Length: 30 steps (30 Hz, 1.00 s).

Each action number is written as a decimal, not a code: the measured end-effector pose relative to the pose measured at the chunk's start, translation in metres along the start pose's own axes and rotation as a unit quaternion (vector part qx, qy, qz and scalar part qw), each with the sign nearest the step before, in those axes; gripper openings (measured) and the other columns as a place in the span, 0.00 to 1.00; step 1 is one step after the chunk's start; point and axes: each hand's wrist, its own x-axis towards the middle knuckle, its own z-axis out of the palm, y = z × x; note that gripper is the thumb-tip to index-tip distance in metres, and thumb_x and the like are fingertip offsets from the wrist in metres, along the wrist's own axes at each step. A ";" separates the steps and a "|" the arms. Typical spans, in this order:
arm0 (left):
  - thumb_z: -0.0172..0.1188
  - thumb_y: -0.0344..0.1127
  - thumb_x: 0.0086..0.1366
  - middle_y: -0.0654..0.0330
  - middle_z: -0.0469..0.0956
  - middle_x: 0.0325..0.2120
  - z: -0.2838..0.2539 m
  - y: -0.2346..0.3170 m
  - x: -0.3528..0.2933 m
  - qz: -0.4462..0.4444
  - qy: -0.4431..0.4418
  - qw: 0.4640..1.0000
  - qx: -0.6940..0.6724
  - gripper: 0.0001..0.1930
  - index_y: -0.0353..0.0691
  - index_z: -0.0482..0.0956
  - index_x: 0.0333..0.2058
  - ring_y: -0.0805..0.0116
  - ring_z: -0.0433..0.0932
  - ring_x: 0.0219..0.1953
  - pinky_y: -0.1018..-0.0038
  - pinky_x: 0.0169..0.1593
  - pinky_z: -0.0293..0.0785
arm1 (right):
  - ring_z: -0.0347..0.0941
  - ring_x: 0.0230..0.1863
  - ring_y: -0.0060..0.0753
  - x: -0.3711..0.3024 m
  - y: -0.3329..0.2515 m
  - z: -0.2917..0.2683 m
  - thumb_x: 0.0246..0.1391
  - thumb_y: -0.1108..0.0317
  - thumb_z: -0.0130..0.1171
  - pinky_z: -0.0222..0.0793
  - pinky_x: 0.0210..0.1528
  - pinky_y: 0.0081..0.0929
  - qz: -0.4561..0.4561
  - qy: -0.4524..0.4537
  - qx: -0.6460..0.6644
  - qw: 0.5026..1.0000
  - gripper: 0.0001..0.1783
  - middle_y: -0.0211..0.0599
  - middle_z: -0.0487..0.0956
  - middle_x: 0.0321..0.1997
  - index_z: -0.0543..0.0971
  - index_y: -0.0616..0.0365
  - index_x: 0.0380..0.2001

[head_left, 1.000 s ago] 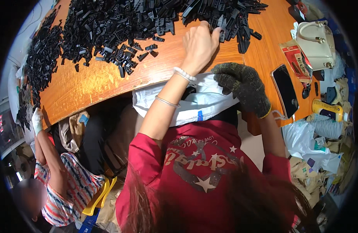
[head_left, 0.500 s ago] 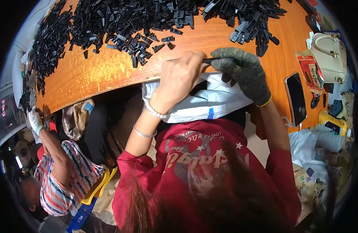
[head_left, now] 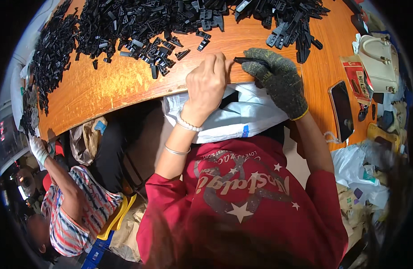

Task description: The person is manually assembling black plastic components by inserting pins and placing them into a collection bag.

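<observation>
My left hand (head_left: 206, 84), bare, with a beaded bracelet and a bangle at the wrist, is closed above the table's near edge. Its curled fingers hide whatever may be in them. To its right my right hand (head_left: 282, 84) wears a dark knitted glove and grips a slim black plastic part (head_left: 247, 60) between thumb and fingers. One end of that part points toward my left fingertips, with a small gap between. Beneath both hands an open white sack (head_left: 247, 114) lies across my lap at the table edge. Loose black plastic clips (head_left: 161, 54) lie beyond my left hand.
Large heaps of black plastic parts (head_left: 126, 22) cover the far side of the wooden table (head_left: 121, 85). At right lie a phone (head_left: 341, 112), a red packet (head_left: 356, 80) and a pale handbag (head_left: 378, 62). A co-worker's gloved hand (head_left: 38, 150) is at the far left edge.
My left hand has drawn slightly left and up, away from the black part, which it was touching before. My right hand keeps the part. One clip near the heap's edge is no longer visible.
</observation>
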 end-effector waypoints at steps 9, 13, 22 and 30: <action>0.64 0.31 0.54 0.55 0.74 0.24 -0.018 -0.021 0.005 -0.167 -0.085 0.959 -0.212 0.13 0.37 0.75 0.38 0.56 0.75 0.25 0.66 0.30 0.70 | 0.74 0.49 0.38 0.014 0.017 -0.009 0.44 0.68 0.60 0.71 0.48 0.33 -0.352 0.059 -0.257 0.898 0.16 0.33 0.77 0.50 0.81 0.47 0.41; 0.65 0.31 0.54 0.55 0.74 0.22 -0.017 -0.022 0.011 -0.198 -0.123 0.941 -0.245 0.10 0.36 0.75 0.33 0.56 0.75 0.24 0.67 0.29 0.69 | 0.74 0.48 0.37 0.024 0.009 -0.008 0.45 0.67 0.59 0.72 0.47 0.32 -0.378 0.038 -0.314 0.870 0.16 0.32 0.76 0.51 0.82 0.47 0.41; 0.64 0.31 0.53 0.53 0.75 0.23 -0.016 -0.025 0.011 -0.157 -0.099 0.952 -0.242 0.07 0.36 0.76 0.29 0.53 0.75 0.25 0.65 0.29 0.69 | 0.75 0.42 0.36 0.039 -0.004 -0.013 0.47 0.63 0.58 0.73 0.40 0.32 -0.361 0.008 -0.358 0.861 0.18 0.33 0.77 0.44 0.78 0.47 0.45; 0.62 0.29 0.54 0.54 0.75 0.25 -0.016 -0.028 0.009 -0.125 -0.089 0.958 -0.243 0.06 0.37 0.75 0.30 0.52 0.75 0.26 0.64 0.29 0.69 | 0.75 0.35 0.38 0.056 -0.030 -0.020 0.46 0.57 0.59 0.70 0.34 0.35 -0.379 -0.033 -0.449 0.809 0.12 0.36 0.75 0.32 0.77 0.49 0.34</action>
